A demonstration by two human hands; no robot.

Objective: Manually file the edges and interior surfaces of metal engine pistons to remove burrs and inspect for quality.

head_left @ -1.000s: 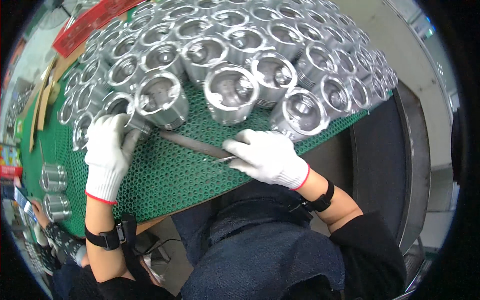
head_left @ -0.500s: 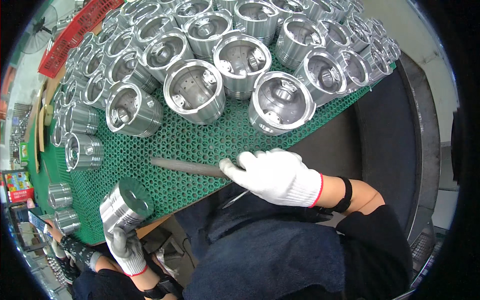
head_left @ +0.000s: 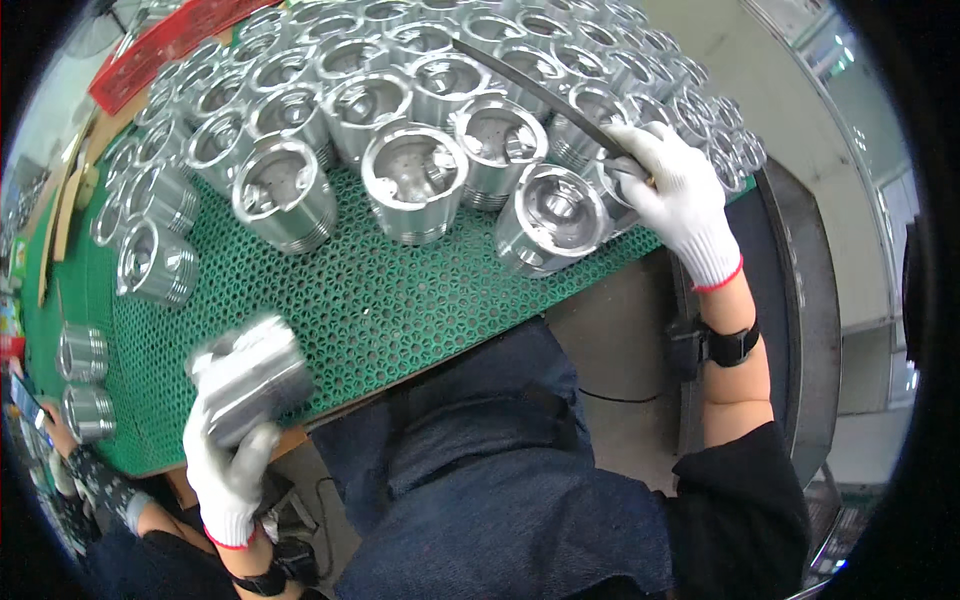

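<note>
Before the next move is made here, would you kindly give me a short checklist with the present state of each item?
1. Left hand grips the metal piston: ok, fingers wrap it from below, though it is motion-blurred.
2. Right hand holds the long dark file: ok, closed around its end.
3. File clear of the standing pistons: cannot tell, it passes over their tops.
4. Bare space on the green mat in front of the person: ok.
5. Held piston's surface condition: cannot tell, too blurred.
</note>
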